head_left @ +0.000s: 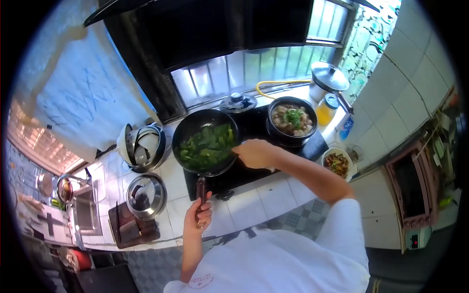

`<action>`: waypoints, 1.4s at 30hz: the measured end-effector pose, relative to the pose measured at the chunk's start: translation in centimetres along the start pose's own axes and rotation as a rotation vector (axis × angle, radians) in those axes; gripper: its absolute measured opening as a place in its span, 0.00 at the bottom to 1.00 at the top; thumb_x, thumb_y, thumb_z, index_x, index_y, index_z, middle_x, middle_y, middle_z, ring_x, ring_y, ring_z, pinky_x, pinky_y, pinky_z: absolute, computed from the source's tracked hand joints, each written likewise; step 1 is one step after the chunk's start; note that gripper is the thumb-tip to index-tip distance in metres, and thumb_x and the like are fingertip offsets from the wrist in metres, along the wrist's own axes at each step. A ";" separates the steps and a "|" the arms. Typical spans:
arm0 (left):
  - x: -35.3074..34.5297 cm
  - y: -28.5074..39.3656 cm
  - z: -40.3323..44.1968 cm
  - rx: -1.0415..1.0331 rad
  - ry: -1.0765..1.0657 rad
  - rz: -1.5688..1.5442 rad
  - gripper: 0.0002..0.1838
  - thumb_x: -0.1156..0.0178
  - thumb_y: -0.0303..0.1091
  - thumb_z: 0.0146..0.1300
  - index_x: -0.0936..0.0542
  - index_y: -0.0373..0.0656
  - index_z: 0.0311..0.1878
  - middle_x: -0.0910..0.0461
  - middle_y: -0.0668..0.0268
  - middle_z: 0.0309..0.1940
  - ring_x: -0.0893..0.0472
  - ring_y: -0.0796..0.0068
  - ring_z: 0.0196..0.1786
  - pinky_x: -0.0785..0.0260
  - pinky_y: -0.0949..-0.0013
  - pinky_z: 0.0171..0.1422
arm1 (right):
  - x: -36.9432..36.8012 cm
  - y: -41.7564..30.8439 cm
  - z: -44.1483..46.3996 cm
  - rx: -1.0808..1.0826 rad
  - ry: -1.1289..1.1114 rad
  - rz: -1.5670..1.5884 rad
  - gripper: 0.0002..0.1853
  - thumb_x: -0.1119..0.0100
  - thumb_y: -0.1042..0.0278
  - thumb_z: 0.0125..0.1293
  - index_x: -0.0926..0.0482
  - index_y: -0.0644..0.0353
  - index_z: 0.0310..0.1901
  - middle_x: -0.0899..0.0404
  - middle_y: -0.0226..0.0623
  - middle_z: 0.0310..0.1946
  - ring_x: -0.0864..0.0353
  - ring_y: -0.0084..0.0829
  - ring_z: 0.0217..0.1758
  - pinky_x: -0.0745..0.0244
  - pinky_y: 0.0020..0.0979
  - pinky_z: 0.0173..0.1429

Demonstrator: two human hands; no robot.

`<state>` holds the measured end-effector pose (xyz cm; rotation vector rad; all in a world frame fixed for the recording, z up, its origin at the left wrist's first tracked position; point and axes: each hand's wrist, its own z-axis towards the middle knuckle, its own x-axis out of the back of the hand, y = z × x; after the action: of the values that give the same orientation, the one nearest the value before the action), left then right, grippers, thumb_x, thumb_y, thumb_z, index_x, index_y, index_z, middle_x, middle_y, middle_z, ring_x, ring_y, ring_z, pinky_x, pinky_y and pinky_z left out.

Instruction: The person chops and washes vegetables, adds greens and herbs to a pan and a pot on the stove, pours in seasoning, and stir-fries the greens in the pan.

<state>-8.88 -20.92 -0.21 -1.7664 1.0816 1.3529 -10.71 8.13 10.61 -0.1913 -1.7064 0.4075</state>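
A dark frying pan [181,128] sits over the left side of the black stove, with chopped leafy greens [207,146] in it. My left hand [196,217] is wrapped round the pan's brown handle [202,188]. Over the right rim of the pan, my right hand [255,153] is closed, its fingertips close to the greens; what it grips, if anything, is hidden. Right of the pan, a dark pot [288,139] holds pale chunks of food topped with chopped green herbs [293,117]. A patterned lid [238,102] lies behind the two.
On the left counter are a steel lid [146,196], stacked pots and bowls [141,146], and a dark board [139,232] near the sink [87,215]. At right stand a bowl of mixed food [337,165], a yellow jar [326,111] and a lidded steel pot [330,78].
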 end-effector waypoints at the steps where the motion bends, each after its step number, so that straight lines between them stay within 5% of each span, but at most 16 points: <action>1: 0.1 0.0 0.0 0.001 -0.007 -0.012 0.21 0.53 0.36 0.67 0.37 0.39 0.60 0.34 0.70 0.26 0.36 0.84 0.20 0.47 0.82 0.18 | 1.0 -0.6 -1.0 -0.005 -0.010 -0.028 0.12 0.50 0.72 0.49 0.20 0.62 0.35 0.21 0.50 0.32 0.21 0.50 0.38 0.25 0.43 0.42; 6: 0.3 0.1 0.1 -0.005 -0.040 -0.014 0.20 0.53 0.37 0.67 0.37 0.39 0.59 0.34 0.69 0.26 0.35 0.83 0.21 0.47 0.81 0.19 | 5.6 -3.6 -3.0 -0.049 -0.215 -0.210 0.11 0.51 0.73 0.49 0.20 0.64 0.32 0.20 0.50 0.33 0.21 0.49 0.38 0.25 0.42 0.41; 8: 0.2 0.0 0.1 0.019 -0.019 -0.055 0.19 0.53 0.36 0.67 0.35 0.39 0.58 0.34 0.68 0.26 0.34 0.81 0.21 0.45 0.80 0.18 | 6.1 -5.1 -2.5 -0.096 -0.336 -0.306 0.17 0.50 0.72 0.53 0.25 0.62 0.47 0.20 0.47 0.32 0.20 0.45 0.37 0.25 0.40 0.39; 9: 0.2 -0.1 0.1 0.020 -0.010 -0.059 0.18 0.53 0.36 0.67 0.34 0.40 0.57 0.34 0.69 0.25 0.35 0.81 0.20 0.46 0.79 0.18 | 5.2 -5.6 -1.9 -0.090 -0.340 -0.314 0.17 0.50 0.72 0.53 0.25 0.62 0.47 0.20 0.47 0.32 0.20 0.45 0.37 0.25 0.40 0.39; 11: 0.0 -0.3 0.0 0.012 0.004 -0.062 0.18 0.53 0.36 0.67 0.33 0.40 0.57 0.35 0.69 0.25 0.35 0.81 0.20 0.47 0.79 0.18 | 1.1 -5.6 -0.1 0.011 -0.050 -0.314 0.08 0.49 0.72 0.50 0.19 0.62 0.28 0.20 0.48 0.32 0.19 0.45 0.35 0.24 0.39 0.37; 15: 0.3 0.0 -0.2 0.011 0.009 -0.046 0.17 0.52 0.37 0.66 0.32 0.40 0.55 0.34 0.69 0.26 0.36 0.81 0.20 0.48 0.80 0.17 | -4.3 -4.3 3.4 0.022 0.169 -0.361 0.08 0.47 0.69 0.51 0.19 0.60 0.27 0.19 0.46 0.30 0.19 0.44 0.35 0.24 0.38 0.38; 23: 0.2 0.4 -0.3 0.017 0.013 -0.054 0.16 0.52 0.36 0.66 0.32 0.41 0.55 0.34 0.68 0.26 0.36 0.81 0.20 0.47 0.80 0.17 | 6.0 -8.1 -3.7 -0.060 -0.191 -0.372 0.09 0.49 0.70 0.50 0.20 0.63 0.27 0.20 0.49 0.30 0.19 0.46 0.36 0.24 0.41 0.39; 32: 0.8 0.3 -0.1 0.052 -0.006 -0.039 0.18 0.52 0.37 0.66 0.34 0.42 0.57 0.35 0.69 0.25 0.36 0.81 0.21 0.44 0.79 0.19 | 1.8 -5.8 2.0 -0.018 0.043 -0.486 0.06 0.46 0.72 0.48 0.21 0.63 0.24 0.20 0.47 0.25 0.19 0.45 0.33 0.24 0.39 0.38; 38: 0.5 0.5 0.0 0.038 0.046 -0.021 0.17 0.50 0.36 0.65 0.32 0.43 0.55 0.35 0.68 0.24 0.36 0.81 0.20 0.45 0.80 0.17 | 3.9 -6.6 4.6 0.044 0.066 -0.440 0.12 0.47 0.71 0.49 0.21 0.54 0.38 0.21 0.45 0.28 0.20 0.46 0.35 0.25 0.42 0.37; 42: 0.2 0.6 -0.3 0.042 0.052 -0.027 0.16 0.48 0.35 0.64 0.31 0.42 0.53 0.34 0.68 0.24 0.36 0.80 0.20 0.45 0.80 0.17 | 1.5 -5.7 8.1 0.327 0.017 -0.539 0.11 0.49 0.71 0.51 0.21 0.57 0.37 0.21 0.43 0.26 0.20 0.44 0.33 0.25 0.42 0.35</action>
<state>-9.30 -21.47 -0.31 -1.7875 1.1027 1.2658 -18.36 2.13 13.00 0.4937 -1.5723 0.2718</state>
